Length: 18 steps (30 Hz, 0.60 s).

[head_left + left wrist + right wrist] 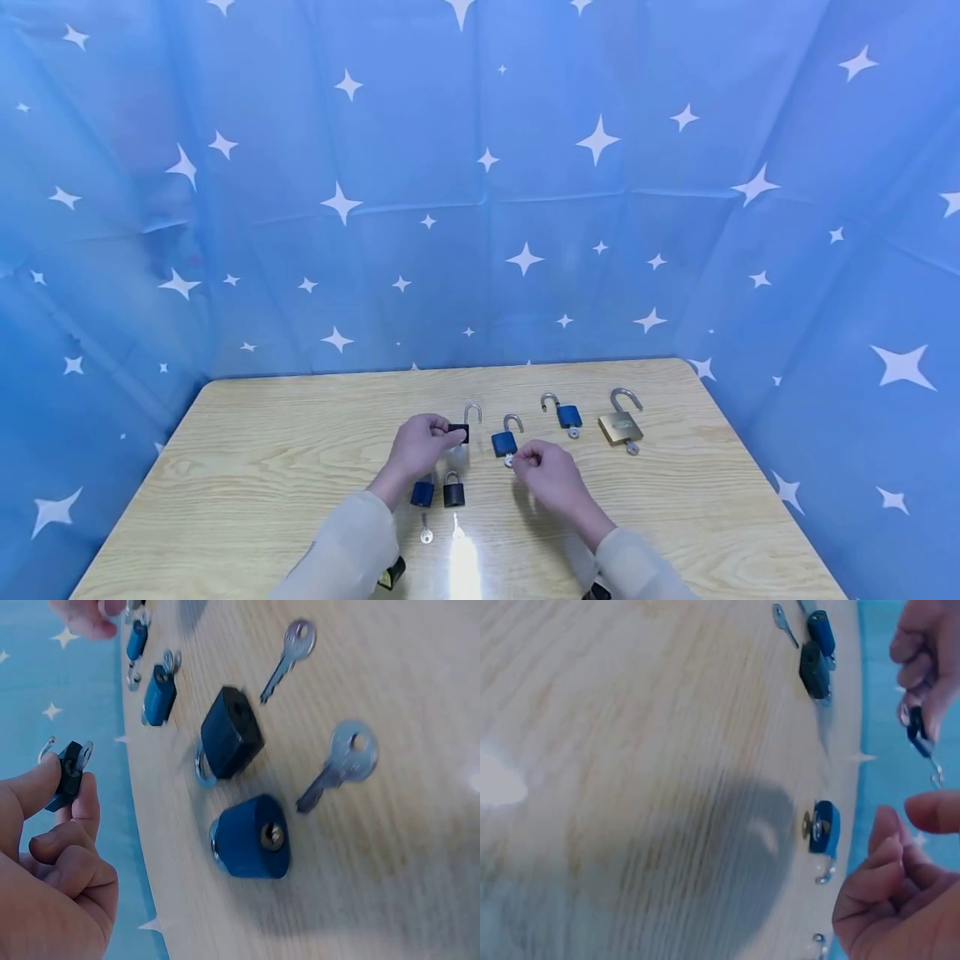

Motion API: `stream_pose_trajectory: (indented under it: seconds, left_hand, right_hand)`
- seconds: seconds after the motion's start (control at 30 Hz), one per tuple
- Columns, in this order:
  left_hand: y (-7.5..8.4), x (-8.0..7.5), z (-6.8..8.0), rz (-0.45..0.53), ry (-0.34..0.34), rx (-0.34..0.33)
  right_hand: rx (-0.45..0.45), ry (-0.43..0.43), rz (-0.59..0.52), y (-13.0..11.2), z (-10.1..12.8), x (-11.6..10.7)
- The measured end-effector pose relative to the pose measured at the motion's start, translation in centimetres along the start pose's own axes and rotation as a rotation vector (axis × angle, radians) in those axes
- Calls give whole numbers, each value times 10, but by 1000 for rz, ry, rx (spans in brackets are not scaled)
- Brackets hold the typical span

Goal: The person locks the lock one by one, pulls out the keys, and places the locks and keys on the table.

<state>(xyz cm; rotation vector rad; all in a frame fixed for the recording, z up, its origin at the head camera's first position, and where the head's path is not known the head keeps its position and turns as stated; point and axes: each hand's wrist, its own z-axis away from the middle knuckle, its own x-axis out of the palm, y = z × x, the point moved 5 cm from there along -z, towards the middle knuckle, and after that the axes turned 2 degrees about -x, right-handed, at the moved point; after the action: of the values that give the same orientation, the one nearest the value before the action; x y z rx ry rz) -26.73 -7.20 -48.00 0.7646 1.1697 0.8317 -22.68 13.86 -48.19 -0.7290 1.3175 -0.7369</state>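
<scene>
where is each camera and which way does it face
Head: worn there, facing forward and down at the table; left hand, right hand and sleeves show.
Left wrist: worn there, facing the left hand and two loose keys; part of the right hand shows.
Right wrist: worn there, facing the right hand and table; the left hand shows.
Shared: both wrist views show the left hand holding a black padlock.

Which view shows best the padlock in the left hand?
The left wrist view: there the padlock looks largest, key and open shackle clear. The head view shows it small, partly covered; the right wrist, also small.
</scene>
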Motion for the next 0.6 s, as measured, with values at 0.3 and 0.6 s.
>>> stream_pose_trajectory:
  seconds: [0.3, 0.6]
  left_hand:
    - [-4, 15, 25, 28, -59, 62]
    - [0, 33, 39, 75, -86, 70]
  right_hand:
    - [-95, -43, -55, -3, -8, -3]
    - [-172, -99, -68, -3, -16, -11]
